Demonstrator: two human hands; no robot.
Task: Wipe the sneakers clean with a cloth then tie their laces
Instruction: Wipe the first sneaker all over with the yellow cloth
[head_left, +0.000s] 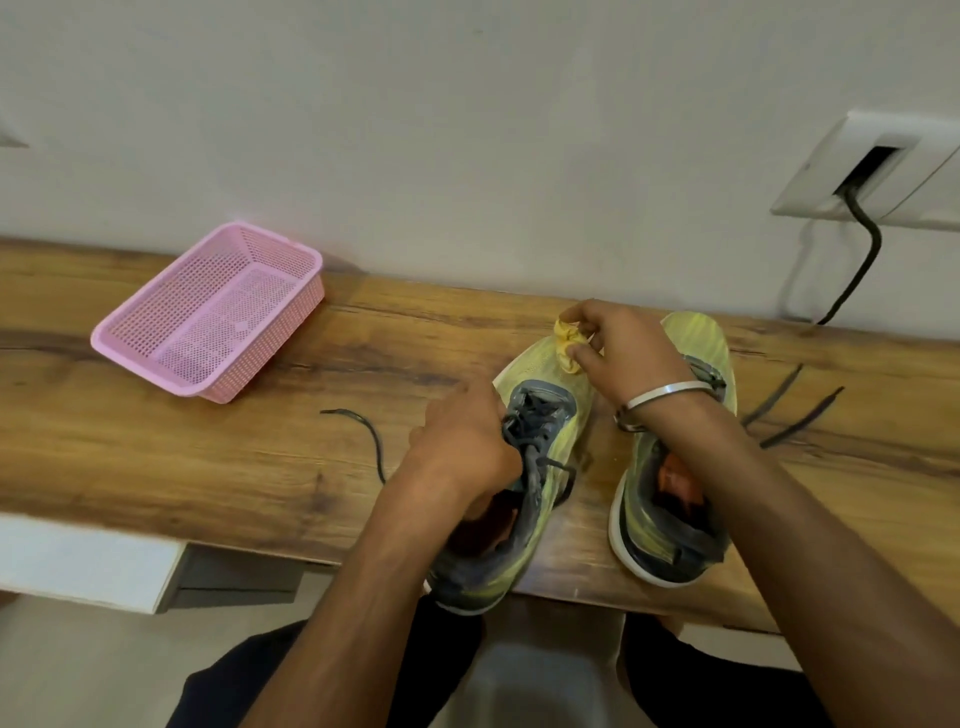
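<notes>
view: one camera on the person's head | looks: forward and down, from above the wooden table (156, 467) toward the wall (467, 130) | how near: close, both arms fill the bottom, knees show under the table edge | wide lens bends the table edge | shared: only one view

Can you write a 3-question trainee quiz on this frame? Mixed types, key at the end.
1. Multiple choice: what does the right hand hold? A) a brush B) a yellow cloth C) a lace end
2. True or false: the pink basket holds one of the sneakers.
3. Short answer: where is the left hand, and are the laces tied?

Key:
1. B. The cloth is bunched in the fingers over the toe of the left sneaker.
2. False. Both sneakers stand on the wooden table; the basket sits apart.
3. On the left sneaker's lace area; laces trail loose, including beside the right sneaker.
</notes>
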